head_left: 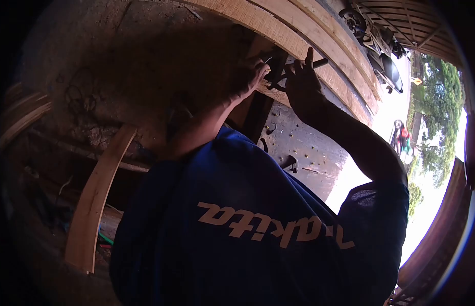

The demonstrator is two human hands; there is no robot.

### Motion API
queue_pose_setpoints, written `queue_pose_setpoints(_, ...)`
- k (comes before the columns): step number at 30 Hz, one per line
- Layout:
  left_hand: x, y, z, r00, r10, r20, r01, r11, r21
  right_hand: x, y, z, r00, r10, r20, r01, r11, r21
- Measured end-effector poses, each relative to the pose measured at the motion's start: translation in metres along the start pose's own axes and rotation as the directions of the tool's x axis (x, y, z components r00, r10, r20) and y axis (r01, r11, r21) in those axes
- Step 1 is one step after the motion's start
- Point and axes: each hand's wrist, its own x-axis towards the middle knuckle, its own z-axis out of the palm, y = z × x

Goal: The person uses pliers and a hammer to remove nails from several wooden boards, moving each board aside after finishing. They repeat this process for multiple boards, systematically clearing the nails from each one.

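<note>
My left hand is closed, with its fingers curled beside a dark metal fixture. Whatever those fingers grip is too dark and small to make out. To its right, my right hand has its fingers apart, one pointing up. A dark rod sticks out from behind these fingers, and the hand seems to touch it; a firm grip on it does not show. Both hands are close to the edge of a long wooden board, where the fixture sits.
More long boards lie alongside. Below the hands is a grey pitted panel with dark metal pieces. A loose plank leans at left. Motorcycles stand at upper right, with a person farther off in the bright outdoors.
</note>
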Motion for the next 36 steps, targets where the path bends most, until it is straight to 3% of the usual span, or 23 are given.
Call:
queue_pose_setpoints(2, 0.001, -0.001, 0.0, 1.0, 0.001, 0.024, -0.002, 0.998, 0.057, 0.0, -0.001, -0.002, 1.0, -0.012, 0.022, 0.013, 0.999, -0.029)
queue_pose_setpoints(4, 0.0, -0.001, 0.002, 0.999, -0.041, -0.022, 0.041, 0.999, -0.018, -0.006, -0.003, 0.007, 0.97, -0.016, -0.241, 0.035, 0.997, 0.071)
queue_pose_setpoints(7, -0.001, -0.005, 0.006, 1.0, 0.026, -0.018, -0.025, 0.997, 0.07, -0.005, 0.001, 0.01, 0.947, -0.069, -0.313, 0.074, 0.997, 0.004)
queue_pose_setpoints(11, -0.001, -0.005, 0.008, 1.0, 0.026, 0.006, -0.026, 0.998, 0.048, 0.002, 0.002, 0.016, 0.995, 0.006, -0.104, 0.003, 0.996, 0.087)
queue_pose_setpoints(14, -0.002, -0.005, 0.009, 0.999, -0.032, -0.019, 0.032, 0.999, -0.027, 0.005, 0.002, 0.063, 0.944, 0.026, -0.329, 0.04, 0.98, 0.192)
queue_pose_setpoints(17, -0.004, -0.002, 0.008, 1.0, -0.015, 0.008, 0.015, 0.999, 0.036, -0.002, -0.003, 0.087, 0.931, 0.102, -0.35, 0.0, 0.961, 0.278)
queue_pose_setpoints(28, -0.002, -0.002, 0.005, 0.999, 0.002, -0.041, 0.0, 1.0, 0.025, -0.006, 0.003, 0.096, 0.905, 0.068, -0.421, 0.045, 0.966, 0.253)
queue_pose_setpoints(34, -0.006, -0.002, 0.005, 0.998, -0.053, 0.033, 0.053, 0.998, 0.019, -0.011, -0.002, 0.104, 0.914, 0.081, -0.397, 0.035, 0.961, 0.275)
queue_pose_setpoints(36, -0.006, -0.001, 0.005, 0.997, -0.056, 0.047, 0.053, 0.997, 0.06, -0.014, -0.004, 0.118, 0.858, 0.13, -0.497, 0.062, 0.934, 0.352)
